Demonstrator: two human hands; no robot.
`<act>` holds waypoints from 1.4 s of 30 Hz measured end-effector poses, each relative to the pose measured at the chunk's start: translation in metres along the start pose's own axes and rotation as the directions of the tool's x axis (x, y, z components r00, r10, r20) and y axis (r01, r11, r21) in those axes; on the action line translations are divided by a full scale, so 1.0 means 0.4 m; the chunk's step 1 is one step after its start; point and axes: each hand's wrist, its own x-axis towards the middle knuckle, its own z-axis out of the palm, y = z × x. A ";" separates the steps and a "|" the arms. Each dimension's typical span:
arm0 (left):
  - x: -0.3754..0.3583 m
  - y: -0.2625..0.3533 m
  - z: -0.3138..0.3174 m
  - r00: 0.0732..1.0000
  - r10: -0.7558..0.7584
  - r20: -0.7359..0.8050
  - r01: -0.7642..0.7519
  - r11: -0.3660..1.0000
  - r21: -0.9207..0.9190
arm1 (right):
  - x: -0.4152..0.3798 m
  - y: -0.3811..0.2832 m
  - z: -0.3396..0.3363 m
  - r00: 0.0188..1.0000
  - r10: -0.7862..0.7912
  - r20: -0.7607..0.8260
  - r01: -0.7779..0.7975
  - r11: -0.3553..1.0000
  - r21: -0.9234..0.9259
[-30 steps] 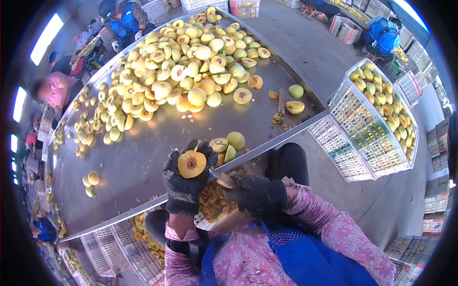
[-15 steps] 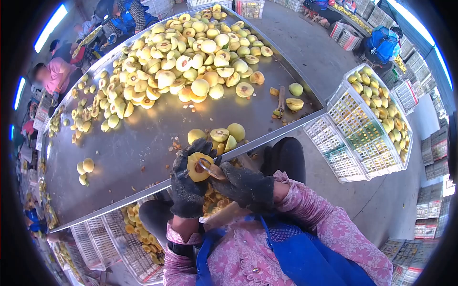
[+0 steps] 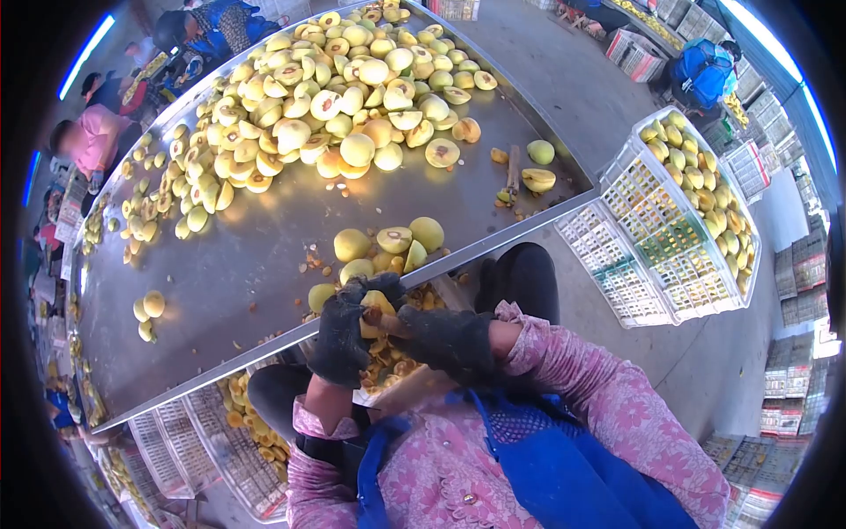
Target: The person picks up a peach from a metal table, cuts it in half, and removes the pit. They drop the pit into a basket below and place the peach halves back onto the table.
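Close to the metal table's front edge, my left hand in a dark glove is closed around a yellow peach half, now tilted. Against the fruit, my gloved right hand grips a pitting tool; only a bit of its wooden handle shows, and its curved metal end is hidden. Just beyond my hands, several peach pieces lie on the table. Below my hands is a container of yellow peach pieces, partly covered by them.
A big heap of peach halves covers the back of the metal table. A white crate filled with peaches stands at the right. More crates are under the table's left side. Other people sit along the far left.
The peach half has turned and come down slightly, and the tool's metal loop is no longer visible. Both hands remain together. The view has shifted a little.
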 end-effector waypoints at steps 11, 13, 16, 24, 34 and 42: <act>-0.056 -0.068 0.053 0.892 -0.166 -0.421 0.104 0.981 -0.166 | 0.009 0.135 -0.033 0.943 0.251 0.218 -0.197 0.950 -0.241; -0.078 -0.077 0.036 0.909 0.389 -0.151 -0.110 0.573 0.812 | 0.006 0.204 -0.014 0.991 -0.072 0.116 0.122 0.842 -0.525; -0.077 -0.002 0.059 0.949 0.312 -0.035 -0.185 0.648 0.739 | -0.041 0.086 -0.016 0.982 -0.007 0.189 0.080 0.922 -0.378; -0.115 -0.089 0.055 0.917 -0.070 -0.393 0.144 0.976 0.161 | -0.071 0.088 -0.012 0.842 -0.293 0.452 0.504 0.724 -0.470; -0.157 -0.063 0.080 0.866 -0.318 -0.385 0.089 0.857 -0.507 | -0.057 0.113 0.011 0.762 -0.362 0.536 0.586 0.738 -0.335; -0.145 -0.058 0.063 0.846 -0.327 -0.421 -0.039 0.749 -0.661 | -0.059 0.070 0.057 0.787 -0.345 0.512 0.413 0.911 -0.021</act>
